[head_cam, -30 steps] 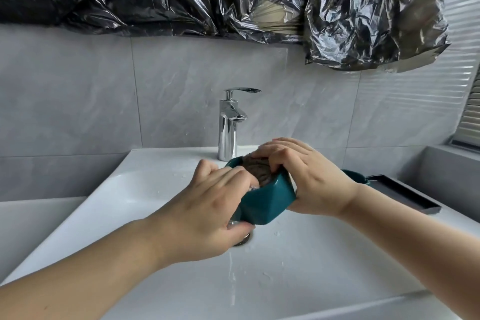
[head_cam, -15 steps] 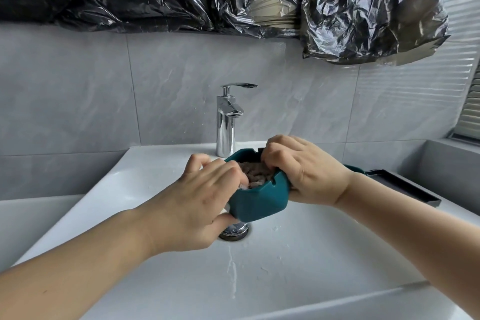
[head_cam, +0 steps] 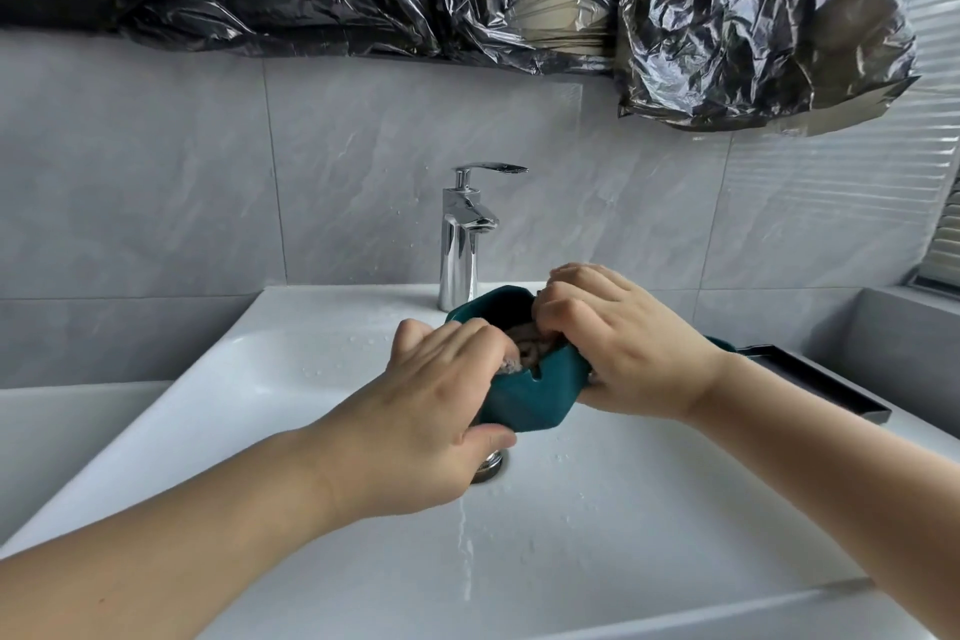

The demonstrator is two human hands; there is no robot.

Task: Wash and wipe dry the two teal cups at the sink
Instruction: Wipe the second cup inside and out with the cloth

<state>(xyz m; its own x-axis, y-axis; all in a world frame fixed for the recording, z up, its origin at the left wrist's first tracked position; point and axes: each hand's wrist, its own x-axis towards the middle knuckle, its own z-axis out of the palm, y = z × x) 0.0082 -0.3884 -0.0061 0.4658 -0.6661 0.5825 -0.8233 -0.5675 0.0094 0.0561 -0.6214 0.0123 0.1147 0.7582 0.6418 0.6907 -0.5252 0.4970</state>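
Both hands grip one teal cup above the white sink: the left hand clasps its near side, the right hand pushes a cloth inside. A second cup's rim peeks out behind the right wrist. The chrome tap stands just beyond.

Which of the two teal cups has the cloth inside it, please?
The faceted teal cup held over the white sink between both hands; the other teal cup sits behind the right wrist.

The right hand hides most of the second teal cup.
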